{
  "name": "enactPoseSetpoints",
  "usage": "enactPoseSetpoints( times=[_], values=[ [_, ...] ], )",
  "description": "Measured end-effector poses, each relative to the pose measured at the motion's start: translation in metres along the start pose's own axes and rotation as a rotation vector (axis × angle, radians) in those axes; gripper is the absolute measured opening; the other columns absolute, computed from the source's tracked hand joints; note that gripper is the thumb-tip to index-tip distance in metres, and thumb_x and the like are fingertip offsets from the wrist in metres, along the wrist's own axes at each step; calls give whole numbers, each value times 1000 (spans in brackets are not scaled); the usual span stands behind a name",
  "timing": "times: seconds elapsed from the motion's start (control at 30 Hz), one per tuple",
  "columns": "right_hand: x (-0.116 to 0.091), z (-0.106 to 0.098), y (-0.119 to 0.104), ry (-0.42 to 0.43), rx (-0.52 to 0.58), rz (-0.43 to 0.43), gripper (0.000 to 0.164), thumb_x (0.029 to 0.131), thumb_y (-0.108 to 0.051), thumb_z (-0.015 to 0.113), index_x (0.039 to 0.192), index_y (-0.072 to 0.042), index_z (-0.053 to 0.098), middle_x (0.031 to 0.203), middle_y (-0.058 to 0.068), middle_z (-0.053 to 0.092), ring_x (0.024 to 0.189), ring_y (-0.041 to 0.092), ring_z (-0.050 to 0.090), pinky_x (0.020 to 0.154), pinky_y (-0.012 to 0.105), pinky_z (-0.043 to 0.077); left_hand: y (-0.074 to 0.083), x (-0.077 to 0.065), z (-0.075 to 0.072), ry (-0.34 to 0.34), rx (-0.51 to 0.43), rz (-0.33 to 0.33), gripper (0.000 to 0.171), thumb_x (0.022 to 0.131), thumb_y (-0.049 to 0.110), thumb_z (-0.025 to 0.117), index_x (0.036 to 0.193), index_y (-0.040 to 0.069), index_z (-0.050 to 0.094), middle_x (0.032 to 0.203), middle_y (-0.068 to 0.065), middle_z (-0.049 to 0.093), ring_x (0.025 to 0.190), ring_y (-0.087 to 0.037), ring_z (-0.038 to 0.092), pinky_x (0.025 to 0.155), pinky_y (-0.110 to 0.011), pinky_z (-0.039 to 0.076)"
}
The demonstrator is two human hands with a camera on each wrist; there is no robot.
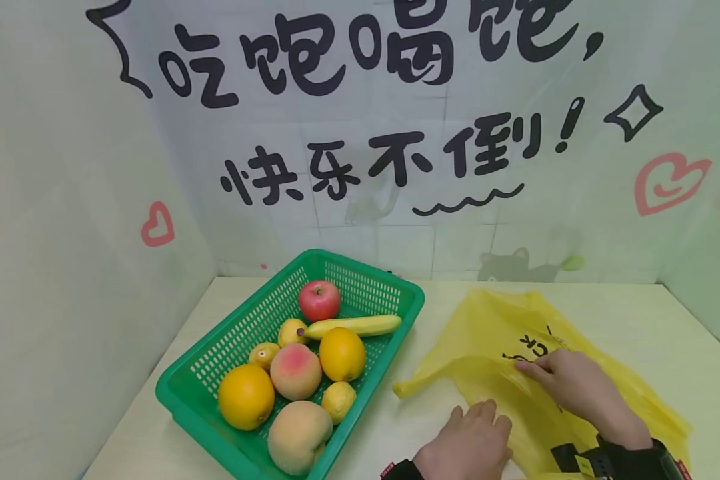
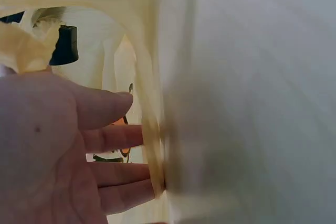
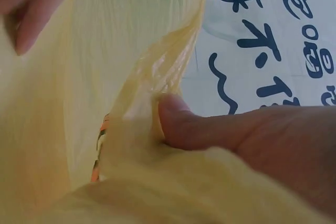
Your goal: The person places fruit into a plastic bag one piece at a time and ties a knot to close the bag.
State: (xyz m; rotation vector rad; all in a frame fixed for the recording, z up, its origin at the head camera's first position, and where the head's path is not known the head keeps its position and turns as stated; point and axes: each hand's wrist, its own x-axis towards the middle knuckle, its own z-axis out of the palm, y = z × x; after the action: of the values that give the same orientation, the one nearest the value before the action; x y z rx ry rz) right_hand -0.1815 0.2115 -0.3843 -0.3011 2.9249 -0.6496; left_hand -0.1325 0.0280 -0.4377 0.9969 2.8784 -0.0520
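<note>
A thin yellow plastic bag [image 1: 486,327] with dark print lies spread over the right side of the table. My right hand [image 1: 582,393] pinches its upper layer near the print. In the right wrist view the thumb [image 3: 181,124] presses on the crumpled film, and the other fingers are hidden behind the plastic. My left hand [image 1: 468,443] is by the bag's near left edge, palm down. Its fingers [image 2: 118,137] are fairly straight in the left wrist view, their tips at the bag's edge, with part of the bag hanging around the hand.
Left of the bag stands a green plastic basket [image 1: 198,433]. It holds a red apple [image 1: 319,300], a banana [image 1: 360,327], two oranges [image 1: 246,397], two peaches [image 1: 296,371] and several small yellow fruits [image 1: 339,401]. A printed white cloth [image 1: 336,227] hangs behind the table.
</note>
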Motion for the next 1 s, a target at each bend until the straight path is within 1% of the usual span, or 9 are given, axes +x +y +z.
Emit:
enactPoseSetpoints(
  times=[0.1,0.17,0.3,0.47,0.53,0.63,0.73,0.9,1.0],
  values=[
    [0,-2,3,-32,32,-7,37,101,-28,54,68,-12,58,52,-3,37,46,13,36,51,26,31,1,0,2,-46,-32,7,38,97,54,50,133,42,52,138,11,50,126,-4,49,98,-34,47],
    [1,-4,4,-57,45,-12,27,101,-18,52,86,-3,68,57,-1,47,49,15,42,53,28,35,0,0,2,-115,-72,14,46,97,58,45,142,50,42,152,10,40,139,-6,40,109,-39,41],
    [2,-12,7,-57,23,-17,28,99,-7,49,114,9,66,75,9,63,57,17,45,57,31,37,-3,-2,1,-169,-76,42,48,96,62,44,143,58,35,158,10,31,146,-6,31,117,-38,33],
    [-5,-25,9,29,38,43,29,99,-15,55,114,9,62,85,11,68,62,16,49,57,30,39,-10,-3,-6,-88,-44,64,27,97,50,54,121,45,66,147,14,46,134,-5,45,111,-37,40],
    [-9,-30,9,69,59,62,26,98,-19,58,107,5,63,76,4,64,61,16,49,55,29,39,-14,-3,-10,-69,-90,49,23,98,48,54,106,39,74,136,14,55,125,-4,53,109,-39,42],
    [-15,-36,10,103,80,70,23,98,-24,59,99,-1,62,71,0,62,58,15,49,52,28,39,-18,-4,-13,6,-90,2,35,97,53,51,83,33,77,105,12,67,98,-5,62,95,-35,48],
    [-18,-39,8,104,120,81,26,100,-28,56,97,-3,60,68,-1,62,58,14,51,52,27,40,-17,-6,-14,111,-10,-86,49,93,62,51,64,27,69,75,9,62,73,-9,62,74,-29,48],
    [-21,-41,5,57,229,99,31,102,-34,53,99,-3,57,66,1,62,59,15,55,54,28,44,-12,-6,-12,189,-11,-249,55,83,70,58,65,20,69,80,2,65,67,-12,61,57,-24,45],
    [-22,-41,3,17,323,75,32,102,-33,53,101,-2,55,67,4,62,59,16,57,55,28,50,-10,-6,-10,183,-131,-308,59,79,69,65,87,11,68,89,0,65,78,-12,61,66,-24,49]
  ],
)
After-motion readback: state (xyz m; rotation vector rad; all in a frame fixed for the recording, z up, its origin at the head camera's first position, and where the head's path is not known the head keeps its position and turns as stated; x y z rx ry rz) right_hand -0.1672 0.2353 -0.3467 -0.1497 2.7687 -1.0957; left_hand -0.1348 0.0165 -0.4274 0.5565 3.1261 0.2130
